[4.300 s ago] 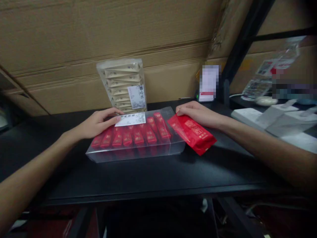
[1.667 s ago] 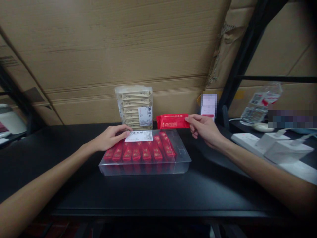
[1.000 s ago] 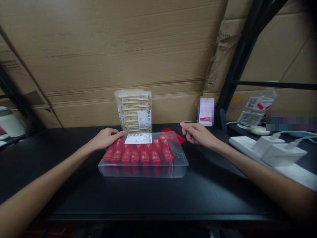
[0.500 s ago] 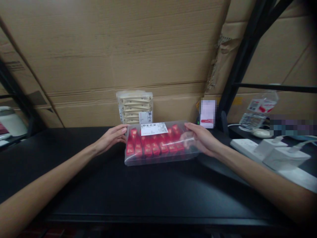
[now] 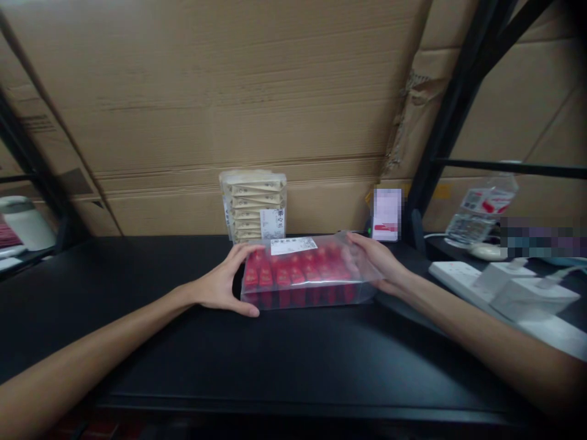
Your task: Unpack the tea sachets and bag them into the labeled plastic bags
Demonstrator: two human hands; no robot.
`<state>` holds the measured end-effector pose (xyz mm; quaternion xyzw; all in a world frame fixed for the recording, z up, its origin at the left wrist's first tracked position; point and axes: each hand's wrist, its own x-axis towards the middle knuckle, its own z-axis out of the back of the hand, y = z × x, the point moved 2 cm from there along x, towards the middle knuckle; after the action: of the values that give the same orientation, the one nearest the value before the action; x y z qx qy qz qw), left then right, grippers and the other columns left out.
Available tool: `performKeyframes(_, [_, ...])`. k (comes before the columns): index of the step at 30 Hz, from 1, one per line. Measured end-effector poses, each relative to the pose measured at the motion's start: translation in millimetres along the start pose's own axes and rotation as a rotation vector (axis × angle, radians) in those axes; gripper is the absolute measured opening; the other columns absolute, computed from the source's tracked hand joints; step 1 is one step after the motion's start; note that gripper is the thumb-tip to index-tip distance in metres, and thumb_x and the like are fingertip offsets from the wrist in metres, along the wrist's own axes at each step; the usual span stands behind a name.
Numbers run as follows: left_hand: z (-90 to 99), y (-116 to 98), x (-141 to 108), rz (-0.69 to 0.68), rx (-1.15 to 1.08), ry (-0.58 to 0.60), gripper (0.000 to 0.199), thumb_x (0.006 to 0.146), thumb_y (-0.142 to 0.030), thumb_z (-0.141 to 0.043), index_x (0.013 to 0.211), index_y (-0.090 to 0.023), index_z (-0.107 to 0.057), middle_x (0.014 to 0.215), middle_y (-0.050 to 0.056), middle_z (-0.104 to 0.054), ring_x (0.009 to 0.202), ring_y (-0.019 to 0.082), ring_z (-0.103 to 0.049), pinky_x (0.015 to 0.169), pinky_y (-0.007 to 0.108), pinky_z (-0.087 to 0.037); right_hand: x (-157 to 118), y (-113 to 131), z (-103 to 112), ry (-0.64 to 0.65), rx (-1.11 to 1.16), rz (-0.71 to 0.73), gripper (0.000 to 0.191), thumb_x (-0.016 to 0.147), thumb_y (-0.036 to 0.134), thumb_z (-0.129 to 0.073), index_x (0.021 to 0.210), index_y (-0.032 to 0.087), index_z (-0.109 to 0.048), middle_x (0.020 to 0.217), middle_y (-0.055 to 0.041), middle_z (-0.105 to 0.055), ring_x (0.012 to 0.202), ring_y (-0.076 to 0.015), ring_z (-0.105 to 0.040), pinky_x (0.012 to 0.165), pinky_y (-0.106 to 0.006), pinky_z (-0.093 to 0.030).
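Note:
On the black table lies a clear plastic pack (image 5: pixel 298 278) holding a row of several red wrapped pieces, with a white label (image 5: pixel 294 245) on its top. My left hand (image 5: pixel 225 278) spans the pack's left end, fingertips at the upper back corner and thumb at the lower front corner; a gap shows between palm and pack. At the right end, my right hand (image 5: pixel 376 260) grips the pack, its fingers partly seen through the cloudy plastic. Behind it, a second clear pack of cream wrapped pieces (image 5: pixel 254 201) stands upright against the cardboard.
A phone with a lit screen (image 5: pixel 386 214) leans at the back right. White power strip (image 5: pixel 454 272) with chargers (image 5: pixel 532 293) lies at the right, near a water bottle (image 5: pixel 481 205). A white tumbler (image 5: pixel 27 223) stands far left. Black shelf posts (image 5: pixel 447 116) flank the table (image 5: pixel 284 360).
The red pack has come down and slightly right, its front now more toward me. My left hand has shifted from its upper left corner to around its left end, thumb now in front.

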<state>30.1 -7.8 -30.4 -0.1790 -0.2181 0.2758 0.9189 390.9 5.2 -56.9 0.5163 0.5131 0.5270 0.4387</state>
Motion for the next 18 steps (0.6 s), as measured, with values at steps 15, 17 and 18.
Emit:
performKeyframes(15, [90.9, -69, 34, 0.095, -0.195, -0.334, 0.079, 0.072, -0.051, -0.077, 0.141, -0.022, -0.05, 0.127, 0.008, -0.065, 0.114, 0.036, -0.062, 0.096, 0.048, -0.051, 0, 5, -2, -0.099, -0.354, 0.219, 0.055, 0.093, 0.066, -0.056, 0.087, 0.017, -0.079, 0.082, -0.0087, -0.074, 0.069, -0.0192, -0.061, 0.067, -0.033, -0.047])
performKeyframes(17, [107.5, -85, 52, 0.1, -0.113, -0.356, 0.072, 0.075, -0.048, -0.075, 0.138, -0.02, -0.055, 0.124, 0.006, -0.064, 0.115, 0.035, -0.062, 0.093, 0.046, -0.051, 3, 6, 5, -0.108, -0.409, 0.216, 0.057, 0.095, 0.066, -0.053, 0.095, 0.017, -0.081, 0.091, -0.0102, -0.077, 0.076, -0.0214, -0.065, 0.072, -0.034, -0.049])
performKeyframes(18, [115.2, -94, 62, 0.087, -0.086, -0.364, 0.069, 0.075, -0.046, -0.075, 0.137, -0.02, -0.058, 0.121, 0.005, -0.065, 0.114, 0.034, -0.062, 0.091, 0.044, -0.051, 5, 5, 9, -0.1, -0.416, 0.201, 0.057, 0.096, 0.066, -0.051, 0.101, 0.018, -0.081, 0.097, -0.0108, -0.078, 0.082, -0.0232, -0.068, 0.075, -0.035, -0.051])
